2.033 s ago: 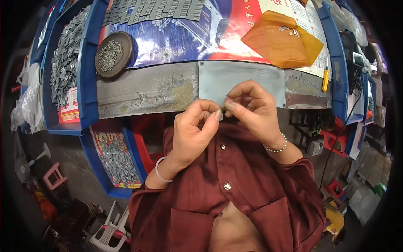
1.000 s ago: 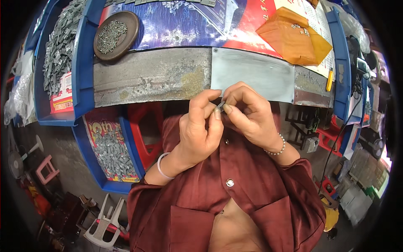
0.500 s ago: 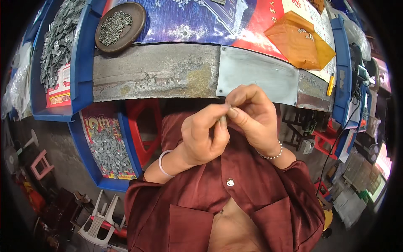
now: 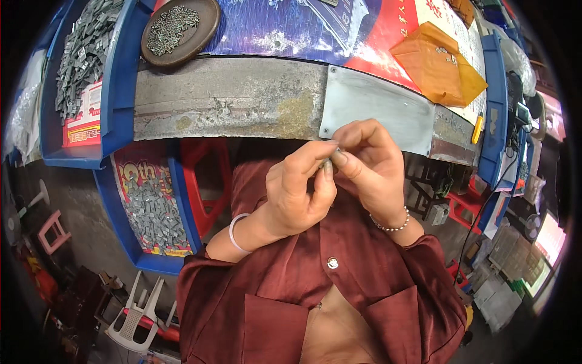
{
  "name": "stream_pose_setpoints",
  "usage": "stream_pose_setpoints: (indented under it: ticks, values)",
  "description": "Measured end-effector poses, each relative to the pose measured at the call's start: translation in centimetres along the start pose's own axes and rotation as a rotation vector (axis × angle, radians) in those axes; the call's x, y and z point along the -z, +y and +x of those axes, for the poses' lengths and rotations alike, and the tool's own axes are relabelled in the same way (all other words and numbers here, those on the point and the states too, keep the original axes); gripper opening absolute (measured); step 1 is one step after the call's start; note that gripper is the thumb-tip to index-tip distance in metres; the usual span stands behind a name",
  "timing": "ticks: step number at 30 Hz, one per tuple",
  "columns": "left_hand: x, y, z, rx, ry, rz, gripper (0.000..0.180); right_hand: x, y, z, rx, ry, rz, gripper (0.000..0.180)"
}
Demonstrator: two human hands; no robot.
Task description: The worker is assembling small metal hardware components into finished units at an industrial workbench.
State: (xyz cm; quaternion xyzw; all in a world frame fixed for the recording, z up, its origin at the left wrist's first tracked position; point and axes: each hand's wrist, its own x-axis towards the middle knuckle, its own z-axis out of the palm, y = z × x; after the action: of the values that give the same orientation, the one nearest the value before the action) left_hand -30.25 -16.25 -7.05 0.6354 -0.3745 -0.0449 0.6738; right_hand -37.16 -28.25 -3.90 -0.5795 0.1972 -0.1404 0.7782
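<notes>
My left hand (image 4: 301,189) and my right hand (image 4: 374,162) meet fingertip to fingertip in front of my chest, just off the table's near edge. Both are closed in a pinch. Between the tips sits something tiny and dark, mostly covered by the fingers, so I cannot make out what it is. Beyond my hands a pale metal plate (image 4: 376,104) is screwed to the worn table edge (image 4: 230,97). At the far left a round brown dish (image 4: 203,30) holds many small metal screw-like pieces (image 4: 173,29).
Grey metal parts fill a blue bin (image 4: 118,91) on the left; a lower blue bin (image 4: 185,206) holds more. An orange paper packet (image 4: 433,70) with small bits lies at the right, near a yellow-handled tool (image 4: 477,128). A red stool (image 4: 206,182) stands under the table.
The view has shifted slightly, so the table sits a little higher in it. My hands stay together, the fingertips turning a little around the tiny piece.
</notes>
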Motion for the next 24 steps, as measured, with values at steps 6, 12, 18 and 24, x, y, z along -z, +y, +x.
stream_pose_setpoints:
  ticks: [6, 12, 18, 24]
  values:
    - [-0.2, -0.3, 0.0, -0.044, 0.039, 0.012, 0.035, 0.2, -0.1, 0.2, -0.185, -0.027, 0.214, 0.023]
    - [0.5, 0.3, 0.6, 0.042, 0.003, 0.004, 0.035, -0.3, 0.1, 0.2, -0.148, 0.023, 0.224, 0.022]
    - [0.9, 0.8, 0.2, 0.356, -0.104, -0.226, 0.036, 0.1, -0.7, 0.5, -0.322, -0.064, 0.39, 0.018]
    - [0.2, 1.1, 0.4, 0.247, -0.068, -0.135, 0.039, 0.4, 0.1, 0.0, -0.153, -0.037, 0.165, 0.016]
